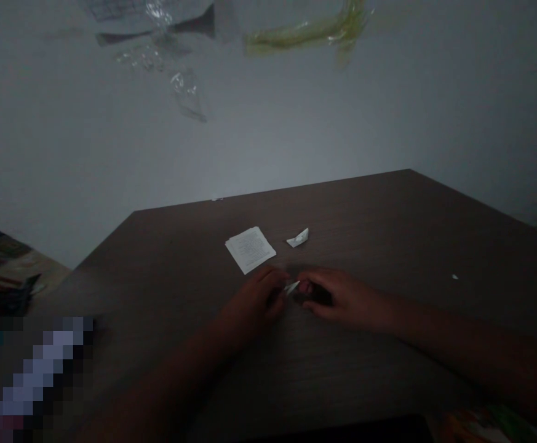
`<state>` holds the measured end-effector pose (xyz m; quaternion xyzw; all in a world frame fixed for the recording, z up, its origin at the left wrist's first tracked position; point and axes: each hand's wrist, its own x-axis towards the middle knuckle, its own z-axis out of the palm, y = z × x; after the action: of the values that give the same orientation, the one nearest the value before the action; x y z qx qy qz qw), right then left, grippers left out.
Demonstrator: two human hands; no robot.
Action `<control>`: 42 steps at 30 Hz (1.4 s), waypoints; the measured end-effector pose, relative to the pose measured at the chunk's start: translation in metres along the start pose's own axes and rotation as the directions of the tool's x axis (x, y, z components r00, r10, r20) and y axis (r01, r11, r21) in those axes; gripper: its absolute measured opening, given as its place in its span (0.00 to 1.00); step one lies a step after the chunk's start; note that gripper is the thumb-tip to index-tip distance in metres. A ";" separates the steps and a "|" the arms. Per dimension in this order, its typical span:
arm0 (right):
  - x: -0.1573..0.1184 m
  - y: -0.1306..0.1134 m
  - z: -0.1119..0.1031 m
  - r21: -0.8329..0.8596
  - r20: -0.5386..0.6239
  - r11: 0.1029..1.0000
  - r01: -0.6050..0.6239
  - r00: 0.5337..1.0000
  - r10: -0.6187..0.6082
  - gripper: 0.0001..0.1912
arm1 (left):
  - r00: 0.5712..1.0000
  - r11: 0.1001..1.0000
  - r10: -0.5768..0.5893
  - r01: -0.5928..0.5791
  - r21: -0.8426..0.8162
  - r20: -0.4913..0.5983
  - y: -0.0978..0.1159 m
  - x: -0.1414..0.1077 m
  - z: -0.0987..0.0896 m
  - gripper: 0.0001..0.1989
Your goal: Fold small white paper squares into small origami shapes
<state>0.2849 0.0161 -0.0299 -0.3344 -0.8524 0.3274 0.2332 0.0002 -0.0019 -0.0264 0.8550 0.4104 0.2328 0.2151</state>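
Observation:
A small folded piece of white paper (292, 287) is pinched between the fingers and thumb of my left hand (254, 301), low over the table. My right hand (342, 298) faces it from the right, fingers curved and thumb held apart from them. Its fingertips come right up to the paper's pointed end; whether they touch it is too dark to tell. Just beyond the hands lies a little folded paper boat (298, 238). To its left is a stack of square printed paper sheets (250, 249), turned cornerwise.
The brown wooden table (351, 215) meets a pale wall (296, 129) with tape and plastic stuck on it. A tiny white scrap (454, 277) lies at the right. A blurred-out object (42, 369) occupies the lower left. Something dark (342, 431) is at the near edge.

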 end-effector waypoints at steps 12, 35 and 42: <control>-0.004 -0.007 0.001 0.064 0.033 0.995 0.074 0.997 -0.077 0.23 | 0.999 0.998 -0.051 0.050 -0.025 -0.020 -0.005 0.001 0.007 0.25; -0.006 -0.001 0.004 -0.181 -0.009 0.946 0.269 0.961 -0.275 0.20 | 0.989 0.979 -0.147 0.146 -0.146 -0.002 0.010 0.001 0.008 0.21; -0.005 0.012 0.008 -0.253 -0.073 0.904 0.345 0.925 -0.373 0.11 | 0.986 0.896 -0.158 0.164 -0.413 0.048 0.003 0.002 0.013 0.12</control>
<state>0.2884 0.0158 -0.0444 -0.2157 -0.9167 0.1545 0.2987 0.0110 -0.0044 -0.0347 0.7542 0.4193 0.2906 0.4134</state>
